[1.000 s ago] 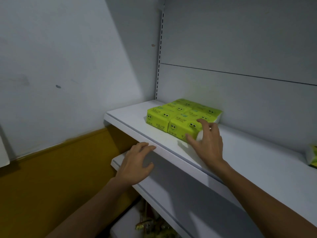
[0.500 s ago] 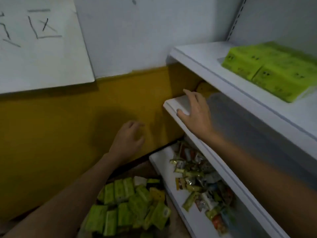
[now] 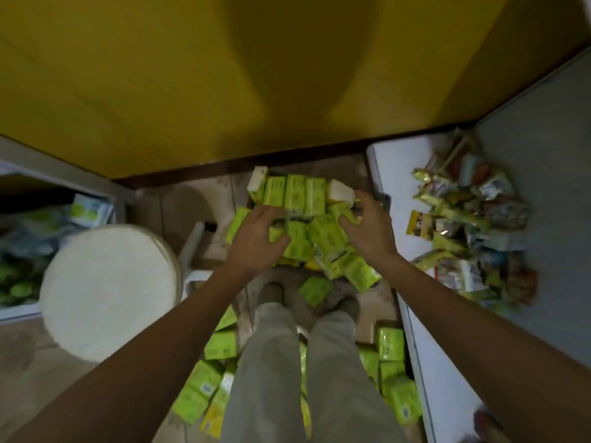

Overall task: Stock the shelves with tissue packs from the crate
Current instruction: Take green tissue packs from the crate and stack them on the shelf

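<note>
Tissue packs (image 3: 299, 193) lie heaped on the floor ahead of the feet, beside the bottom shelf (image 3: 391, 167). Left hand (image 3: 256, 241) curls onto heap; grip unclear through blur. Right hand (image 3: 371, 231) spread, holding nothing. Both low, likely to scoop several together.

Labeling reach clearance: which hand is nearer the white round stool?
Left. The left hand is over the tissue packs, right of the stool; the right hand is farther right, near the lower shelf.
</note>
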Motion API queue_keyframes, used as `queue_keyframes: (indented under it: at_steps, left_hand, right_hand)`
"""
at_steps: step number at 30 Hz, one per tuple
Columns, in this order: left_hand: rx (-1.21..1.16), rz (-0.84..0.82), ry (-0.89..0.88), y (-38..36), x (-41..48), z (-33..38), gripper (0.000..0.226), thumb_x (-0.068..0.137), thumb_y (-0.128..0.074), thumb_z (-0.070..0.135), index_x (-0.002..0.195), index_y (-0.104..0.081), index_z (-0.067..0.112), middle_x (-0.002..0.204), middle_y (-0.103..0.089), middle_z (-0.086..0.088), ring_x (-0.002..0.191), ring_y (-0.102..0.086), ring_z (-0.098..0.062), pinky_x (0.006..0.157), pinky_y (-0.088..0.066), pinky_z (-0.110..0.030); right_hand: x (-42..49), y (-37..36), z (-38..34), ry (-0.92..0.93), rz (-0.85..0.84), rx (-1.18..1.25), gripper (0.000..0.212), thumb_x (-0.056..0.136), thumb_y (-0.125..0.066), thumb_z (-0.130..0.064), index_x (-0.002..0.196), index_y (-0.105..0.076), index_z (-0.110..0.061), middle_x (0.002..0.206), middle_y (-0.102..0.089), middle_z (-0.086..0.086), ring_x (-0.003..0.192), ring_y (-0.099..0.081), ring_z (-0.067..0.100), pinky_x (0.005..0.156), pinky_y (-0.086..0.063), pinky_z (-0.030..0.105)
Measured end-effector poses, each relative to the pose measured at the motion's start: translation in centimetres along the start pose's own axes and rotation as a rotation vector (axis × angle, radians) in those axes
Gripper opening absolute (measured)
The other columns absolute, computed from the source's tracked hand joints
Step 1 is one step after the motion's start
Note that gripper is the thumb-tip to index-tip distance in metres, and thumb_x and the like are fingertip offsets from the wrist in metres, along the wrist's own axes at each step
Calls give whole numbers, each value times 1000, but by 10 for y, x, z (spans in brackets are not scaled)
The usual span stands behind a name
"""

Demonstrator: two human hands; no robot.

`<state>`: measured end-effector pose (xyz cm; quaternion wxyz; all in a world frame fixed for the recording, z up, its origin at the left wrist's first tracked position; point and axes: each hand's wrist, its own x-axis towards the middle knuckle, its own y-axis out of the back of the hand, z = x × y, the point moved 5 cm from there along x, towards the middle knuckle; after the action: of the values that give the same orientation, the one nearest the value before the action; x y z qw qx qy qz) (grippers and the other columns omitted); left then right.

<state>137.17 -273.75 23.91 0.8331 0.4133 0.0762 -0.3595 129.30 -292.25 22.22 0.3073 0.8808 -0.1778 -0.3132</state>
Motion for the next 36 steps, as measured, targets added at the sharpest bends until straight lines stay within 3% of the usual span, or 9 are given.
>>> queue_keyframes:
  at_steps: [3, 10, 15, 19, 23, 28, 30, 32, 36]
  left_hand:
    - [-28, -21, 55, -37, 13, -37, 53, 75, -54, 29, 125, -56, 10, 127, -51, -13, 118, -48, -27, 91, -36, -27]
    - [-117, -110, 136, -136, 60, -99, 42, 83, -63, 4, 123, -55, 6, 127, -50, -18, 118, -49, -31, 91, -37, -30]
    - [-115, -167, 134, -190, 94, -127, 63, 73, -54, 28, 132, -48, 8, 130, -50, -17, 117, -50, -31, 91, -39, -30]
    - [-52, -181, 85, -210, 123, -128, 77, 69, -50, 34, 139, -36, 5, 142, -39, -19, 132, -35, -30, 103, -26, -30]
    - [-36, -248, 47, -230, 153, -121, 81, 78, -61, 33, 145, -25, 5, 150, -28, -16, 138, -28, -28, 109, -25, -32]
    - [-50, -207, 82, -239, 162, -115, 76, 84, -64, 26, 146, -21, 10, 149, -26, -16, 135, -32, -28, 102, -30, -31]
    - [-41, -193, 81, -234, 157, -113, 85, 78, -60, 37, 147, -17, 12, 149, -24, -18, 136, -30, -29, 101, -30, -32]
    - [-47, -188, 84, -226, 150, -110, 82, 83, -62, 31, 148, -15, 15, 149, -23, -19, 135, -30, -30, 101, -31, -33]
    - [-65, -148, 84, -202, 132, -100, 73, 80, -59, 32, 144, -29, 13, 141, -30, -23, 128, -39, -33, 103, -35, -33]
  right_hand:
    - [9, -52, 42, -92, -33, -9, 61, 86, -66, -22, 140, -39, -7, 133, -50, 20, 124, -46, 35, 97, -41, 47]
    - [16, -139, 143, -294, -58, -44, 64, 87, -64, -22, 141, -35, -4, 138, -42, 21, 129, -39, 35, 101, -36, 43]
    - [41, -161, 181, -372, 47, 69, 63, 86, -66, -30, 138, -40, -6, 132, -49, 19, 123, -46, 34, 97, -40, 41]
    - [57, -168, 199, -552, 131, 305, 50, 91, -57, -40, 127, -49, -6, 122, -59, 17, 115, -53, 34, 92, -42, 36]
    - [69, -187, 207, -618, 69, 418, 68, 73, -49, -62, 117, -53, -11, 114, -63, 20, 106, -58, 41, 87, -49, 56]
    - [72, -193, 210, -708, 42, 570, 43, 88, -58, -39, 121, -53, -13, 122, -57, 17, 105, -59, 39, 65, -57, 49]
    - [69, -192, 209, -708, 68, 576, 39, 87, -61, -36, 116, -56, -11, 118, -60, 19, 103, -60, 40, 73, -56, 50]
    - [65, -188, 204, -669, 72, 508, 38, 85, -63, -37, 112, -58, -10, 112, -64, 19, 102, -61, 41, 89, -49, 53]
    - [52, -172, 192, -647, 99, 555, 31, 84, -67, -37, 109, -58, -20, 111, -66, 14, 102, -62, 37, 93, -47, 49]
